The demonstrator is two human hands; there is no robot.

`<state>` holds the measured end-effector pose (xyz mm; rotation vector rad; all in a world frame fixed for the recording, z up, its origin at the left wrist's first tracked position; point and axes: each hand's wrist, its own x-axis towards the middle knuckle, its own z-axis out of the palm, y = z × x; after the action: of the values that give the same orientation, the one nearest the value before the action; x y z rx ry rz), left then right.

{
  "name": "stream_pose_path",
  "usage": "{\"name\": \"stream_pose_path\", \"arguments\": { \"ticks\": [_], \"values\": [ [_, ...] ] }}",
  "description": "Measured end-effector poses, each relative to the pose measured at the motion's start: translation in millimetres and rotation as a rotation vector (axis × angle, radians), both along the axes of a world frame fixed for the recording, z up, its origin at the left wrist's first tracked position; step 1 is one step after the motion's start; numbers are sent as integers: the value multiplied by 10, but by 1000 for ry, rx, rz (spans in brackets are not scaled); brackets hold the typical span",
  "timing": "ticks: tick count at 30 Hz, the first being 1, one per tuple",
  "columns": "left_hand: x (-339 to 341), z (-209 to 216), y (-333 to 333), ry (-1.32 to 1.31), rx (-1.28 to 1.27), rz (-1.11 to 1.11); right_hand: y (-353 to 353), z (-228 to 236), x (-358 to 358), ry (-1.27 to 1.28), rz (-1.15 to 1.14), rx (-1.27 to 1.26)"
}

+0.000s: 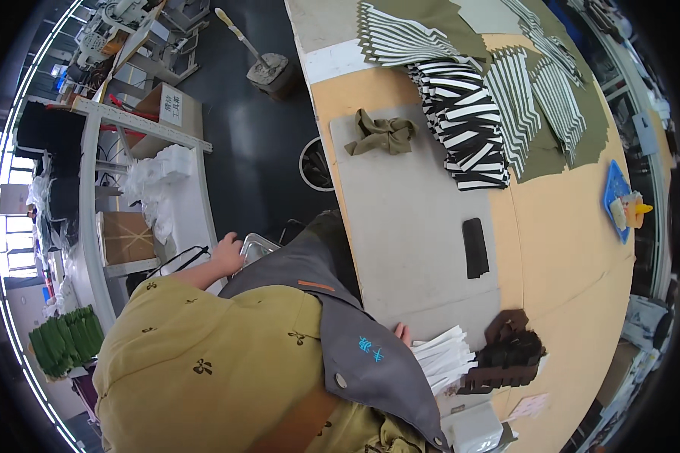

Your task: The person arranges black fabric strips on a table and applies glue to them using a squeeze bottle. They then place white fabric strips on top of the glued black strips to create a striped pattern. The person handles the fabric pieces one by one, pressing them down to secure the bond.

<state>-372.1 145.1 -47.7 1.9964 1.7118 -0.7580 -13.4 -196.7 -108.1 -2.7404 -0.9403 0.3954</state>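
At the left, beside my hip, my left hand (227,254) is at the rim of a clear plastic container (257,246), its fingers curled against the edge. Only the fingertips of my right hand (403,334) show, resting at the near edge of the table; the rest is hidden behind my apron (355,332). Right of these fingertips lies a fanned bundle of white strips (442,359). Dark brown and black pieces (510,351) are heaped against it. Farther up the grey board (400,226) are a black rectangular piece (474,248) and a crumpled olive cloth (381,134).
Black-and-white striped pieces (465,124) and olive fabric (555,162) cover the table's far end. A blue tray (616,198) sits by the right edge. A round bin (315,164) stands on the floor near the table. White shelving (91,166) with boxes is at the left.
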Motion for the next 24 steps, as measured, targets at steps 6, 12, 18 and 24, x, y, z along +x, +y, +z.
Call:
{"name": "stream_pose_path", "arguments": {
  "ticks": [6,12,18,24],
  "values": [
    [-965,-705,-623,-215,-230,357,-285,-502,-89,-92,36,-23],
    [-966,-613,5,-133,-291,379,-72,-565,23,-149,-66,-18],
    [-1232,-566,831,-246,-322,147,324,-573,-243,-328,-189,-81],
    [-2209,-1132,2167,-156,-495,97,1349,-620,-1365,-242,-243,-166]
  ]
}}
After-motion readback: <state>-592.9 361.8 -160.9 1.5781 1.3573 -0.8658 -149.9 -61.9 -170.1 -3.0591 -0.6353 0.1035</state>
